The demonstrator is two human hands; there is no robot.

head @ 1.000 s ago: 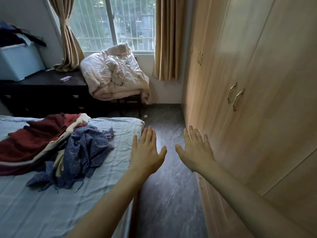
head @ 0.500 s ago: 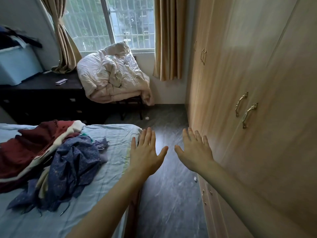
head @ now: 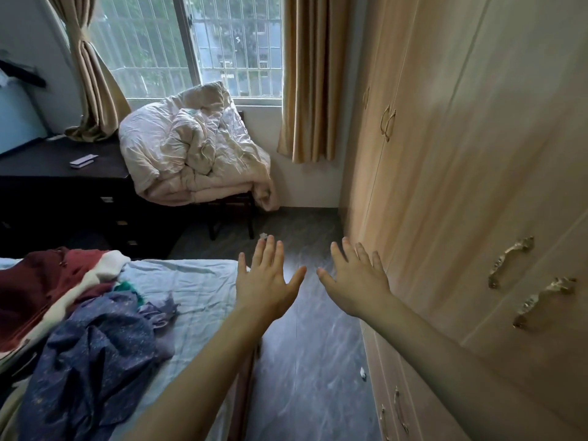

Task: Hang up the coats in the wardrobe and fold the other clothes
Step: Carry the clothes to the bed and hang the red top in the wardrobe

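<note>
Wardrobe (head: 461,154) doors fill the right side, pale wood, all closed, with curly gold handles (head: 512,261) on them. Low down near the floor are small drawers (head: 394,405) with little handles.

Next in size is the bed (head: 191,288), with a light blue sheet, at the lower left. The clothes lie in a messy heap on it. A dark red garment with a white band (head: 41,281) is at the far left, and it may be a coat, but the folds hide its shape. A blue dotted garment (head: 92,354) lies crumpled just beside it, nearer the person.

A creased cream quilt (head: 191,151) is piled on a dark chair (head: 232,214) under the window (head: 203,43). Tan curtains (head: 311,78) hang at each side of the window. A dark desk (head: 47,167) stands at the left with a small white thing (head: 83,161) on it.

Both bare arms reach out over the grey floor (head: 302,361) between bed and wardrobe. The left hand (head: 265,281) is spread flat, palm down, holding nothing. The right hand (head: 358,281) is also spread wide and holds nothing. The thumbs point at each other and do not touch. A tiny white scrap (head: 363,373) lies on the floor by the drawers.
</note>
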